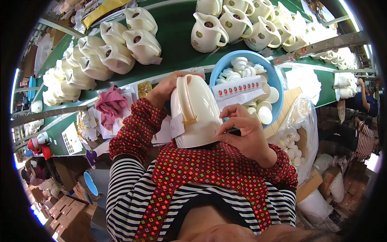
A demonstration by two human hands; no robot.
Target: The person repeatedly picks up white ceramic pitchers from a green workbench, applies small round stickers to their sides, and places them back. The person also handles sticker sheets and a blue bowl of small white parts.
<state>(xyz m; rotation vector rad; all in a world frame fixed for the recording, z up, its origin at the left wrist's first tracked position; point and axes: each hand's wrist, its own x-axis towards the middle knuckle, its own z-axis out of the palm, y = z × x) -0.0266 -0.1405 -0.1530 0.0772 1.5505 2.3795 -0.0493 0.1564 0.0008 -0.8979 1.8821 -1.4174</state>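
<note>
A cream ceramic-looking jug (203, 109) is held in front of my chest, tilted, with its handle facing up. My left hand (163, 88) is wrapped round its far left end. A white tag hangs from the handle (176, 126) on a gold tie. My right hand (248, 135) is closed in a pinch against the jug's lower right side; whatever sits between thumb and finger is too small to name. Beside it, a white strip of red-and-green stickers (238, 92) lies across a blue basin (278, 80) of white plastic lids.
Rows of cream jugs stand on a green conveyor (173, 44) ahead, left and right. A pink cloth (111, 105) lies to the left. A clear plastic bag (300, 133) of white discs and cardboard sits at the right. Other people work at the far right.
</note>
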